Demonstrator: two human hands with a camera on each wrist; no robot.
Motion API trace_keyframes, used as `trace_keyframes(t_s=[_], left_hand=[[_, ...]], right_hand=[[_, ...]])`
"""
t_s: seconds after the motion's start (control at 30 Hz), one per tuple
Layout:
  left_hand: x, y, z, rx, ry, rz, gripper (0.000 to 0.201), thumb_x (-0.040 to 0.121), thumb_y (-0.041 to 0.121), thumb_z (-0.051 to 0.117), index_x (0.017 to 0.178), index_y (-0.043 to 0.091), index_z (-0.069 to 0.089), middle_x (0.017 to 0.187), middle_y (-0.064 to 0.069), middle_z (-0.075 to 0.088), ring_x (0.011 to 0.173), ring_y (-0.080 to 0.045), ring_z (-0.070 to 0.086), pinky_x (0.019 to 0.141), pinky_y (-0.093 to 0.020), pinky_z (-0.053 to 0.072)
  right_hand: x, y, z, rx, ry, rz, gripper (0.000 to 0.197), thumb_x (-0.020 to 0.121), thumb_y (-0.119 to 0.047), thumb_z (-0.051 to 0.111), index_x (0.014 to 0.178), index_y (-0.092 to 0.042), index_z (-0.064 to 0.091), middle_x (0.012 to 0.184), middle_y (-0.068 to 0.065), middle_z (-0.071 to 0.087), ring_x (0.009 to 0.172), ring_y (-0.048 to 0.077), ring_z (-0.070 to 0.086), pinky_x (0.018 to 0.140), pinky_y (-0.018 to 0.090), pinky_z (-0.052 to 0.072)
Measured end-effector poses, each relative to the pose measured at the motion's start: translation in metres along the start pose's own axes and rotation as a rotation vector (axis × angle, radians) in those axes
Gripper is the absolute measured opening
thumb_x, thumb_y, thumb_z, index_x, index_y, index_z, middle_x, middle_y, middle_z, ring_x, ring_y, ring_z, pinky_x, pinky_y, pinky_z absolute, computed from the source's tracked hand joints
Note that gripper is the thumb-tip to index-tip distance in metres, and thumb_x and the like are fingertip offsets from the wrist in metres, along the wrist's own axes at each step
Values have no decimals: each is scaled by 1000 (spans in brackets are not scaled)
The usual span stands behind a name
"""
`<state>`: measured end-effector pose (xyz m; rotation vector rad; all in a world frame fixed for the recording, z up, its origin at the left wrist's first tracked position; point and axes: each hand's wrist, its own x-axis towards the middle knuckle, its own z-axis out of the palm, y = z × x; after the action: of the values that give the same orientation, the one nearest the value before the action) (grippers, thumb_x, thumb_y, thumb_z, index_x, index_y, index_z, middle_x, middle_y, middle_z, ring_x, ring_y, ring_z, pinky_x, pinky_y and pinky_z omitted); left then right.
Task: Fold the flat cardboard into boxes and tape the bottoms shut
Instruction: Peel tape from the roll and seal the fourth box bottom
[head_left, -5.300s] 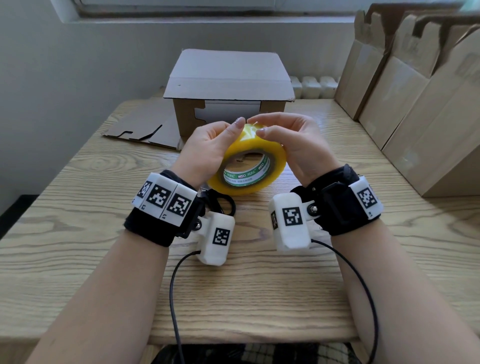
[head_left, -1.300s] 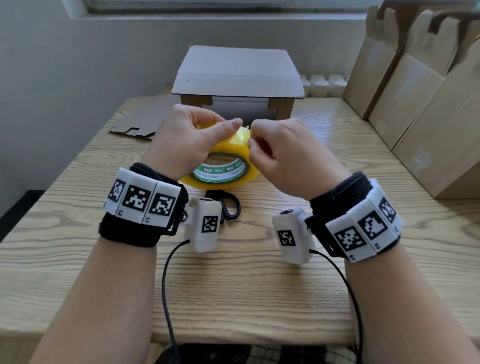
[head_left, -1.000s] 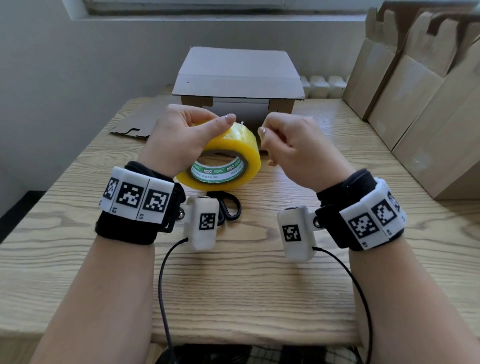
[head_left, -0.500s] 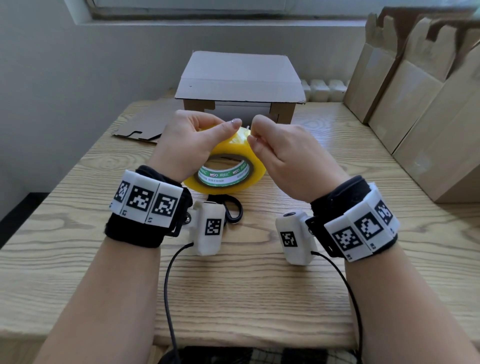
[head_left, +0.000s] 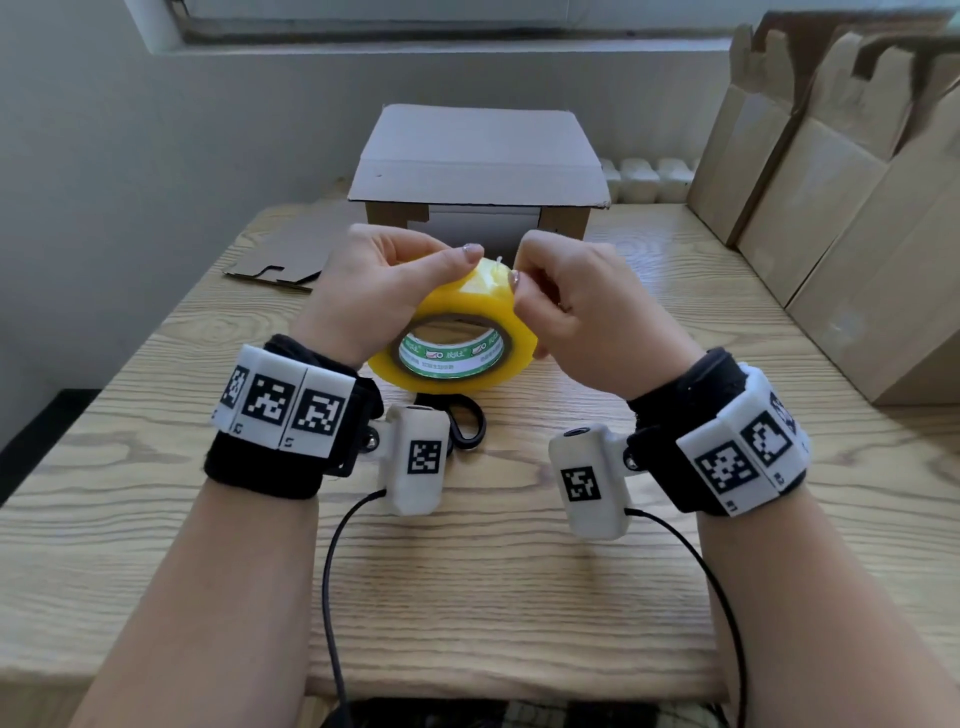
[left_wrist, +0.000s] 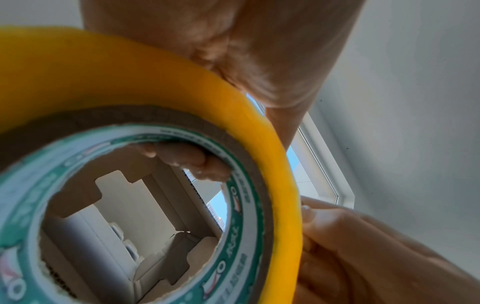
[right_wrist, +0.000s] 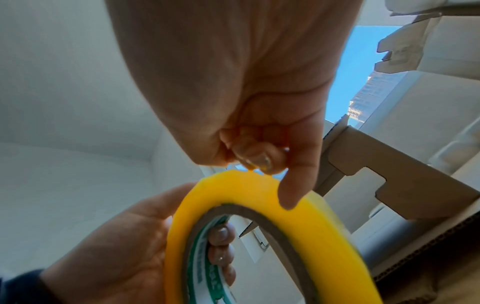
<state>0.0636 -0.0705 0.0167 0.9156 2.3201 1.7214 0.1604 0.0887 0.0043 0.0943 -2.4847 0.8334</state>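
1 tape roll (head_left: 457, 332); L hand (head_left: 374, 291) grips; R hand (head_left: 582, 317) picks edge; 1 box (head_left: 478, 161)

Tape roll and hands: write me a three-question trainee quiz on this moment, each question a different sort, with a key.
1. True or false: the left hand holds the tape roll with fingers through its core.
2. Multiple choice: the right hand is (a) flat on the table, (b) picking at the top of the roll, (c) holding the scissors.
3. Fill in: the folded box stands ___ the hands.

Key: 1 true; 2 b; 3 behind.
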Motion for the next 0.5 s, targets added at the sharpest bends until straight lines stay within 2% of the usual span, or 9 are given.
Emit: trace_keyframes(t_s=[0.07, 0.13, 0.17, 0.2, 0.27, 0.3, 0.4, 0.5], left_hand=[[1, -1, 1, -25, -1, -12, 22, 78, 40, 75, 77, 19, 77, 73, -2, 70, 69, -12, 64, 69, -30, 52], [1, -1, 1, -44, 7, -32, 20, 81, 37, 76, 78, 17, 77, 74, -4, 68, 70, -13, 63, 70, -31, 50], [2, -1, 1, -46, 9, -44, 18, 83, 34, 77, 77, 17, 76, 74, -4, 68, 69, -12, 62, 70, -29, 50], [2, 0, 2, -45, 10, -53, 16, 85, 32, 75, 77, 17, 75, 73, -3, 67, 68, -11, 62, 69, -26, 50], [1, 0, 2, -36, 11, -62, 16, 86, 30, 73, 74, 19, 74, 71, 0, 65, 67, -8, 61, 66, -22, 49], [1, 0, 1, -35, 12, -65, 16, 86, 30, 73, 74, 19, 74, 71, 0, 65, 67, -8, 61, 67, -22, 49], [2, -1, 1, -37, 6, -65, 17, 86, 32, 72, 75, 20, 74, 74, -3, 65, 71, -13, 60, 71, -29, 49], [2, -1, 2, -30, 0, -47, 17, 87, 33, 71, 76, 21, 74, 76, -4, 65, 73, -14, 61, 72, -30, 49]], right_hand=[[0, 3, -2, 29, 5, 24, 22, 96, -8, 49, 75, -3, 49, 60, 2, 51, 62, 28, 61, 49, 27, 39], [1, 4, -3, 83, 9, 66, 22, 96, -7, 49, 76, 1, 50, 60, 4, 52, 59, 25, 60, 45, 18, 39], [1, 5, -3, 120, 5, 88, 22, 96, -8, 49, 76, 2, 51, 61, 6, 53, 58, 24, 60, 45, 17, 41], [1, 5, -4, 158, -3, 109, 23, 97, -9, 49, 77, 3, 52, 63, 8, 54, 57, 24, 61, 46, 21, 45], [2, 7, -5, 225, -30, 146, 26, 99, -12, 50, 77, 1, 52, 64, 8, 55, 54, 25, 63, 49, 38, 52], [3, 7, -5, 257, -45, 154, 27, 100, -15, 50, 77, -1, 53, 64, 7, 54, 52, 25, 62, 51, 43, 54], [3, 7, -4, 367, -51, 155, 25, 97, -21, 51, 73, -12, 53, 61, 3, 50, 49, 19, 55, 50, 41, 53], [2, 5, -2, 376, -13, 190, 27, 98, -18, 49, 72, -14, 54, 61, 1, 48, 50, 17, 50, 48, 38, 52]])
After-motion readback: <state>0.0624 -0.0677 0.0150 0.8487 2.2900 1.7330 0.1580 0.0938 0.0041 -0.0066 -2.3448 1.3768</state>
